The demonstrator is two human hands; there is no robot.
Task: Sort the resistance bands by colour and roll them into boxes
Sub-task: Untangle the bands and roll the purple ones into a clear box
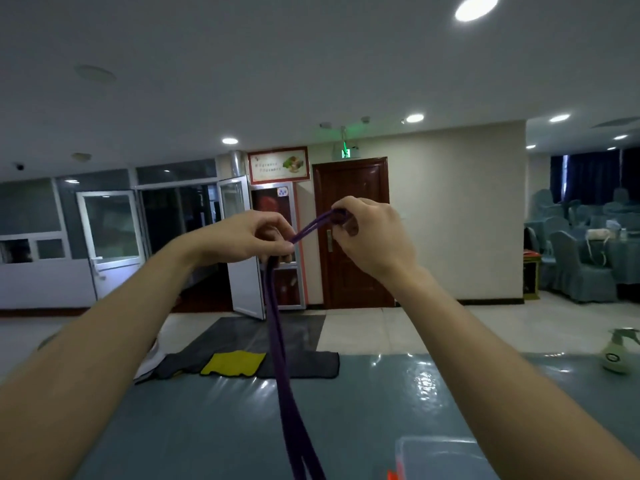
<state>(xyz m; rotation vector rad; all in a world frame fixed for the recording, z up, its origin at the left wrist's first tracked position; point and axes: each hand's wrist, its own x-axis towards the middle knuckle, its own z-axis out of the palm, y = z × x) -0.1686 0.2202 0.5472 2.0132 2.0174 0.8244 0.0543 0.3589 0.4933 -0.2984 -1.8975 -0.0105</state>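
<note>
Yellow cloth [235, 363] on grey cloth [306, 365] on table [194, 431] below fingers [273, 221]; spray bottle [618, 355] low, far right of them; brown door [353, 271] behind them

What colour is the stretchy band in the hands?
Purple band, seen in the head view.

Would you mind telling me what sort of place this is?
Probably a restaurant or hotel banquet hall: fabric-covered chairs cluster at the right, a food poster hangs on the far wall, and a green exit sign glows above a wooden door.
</note>
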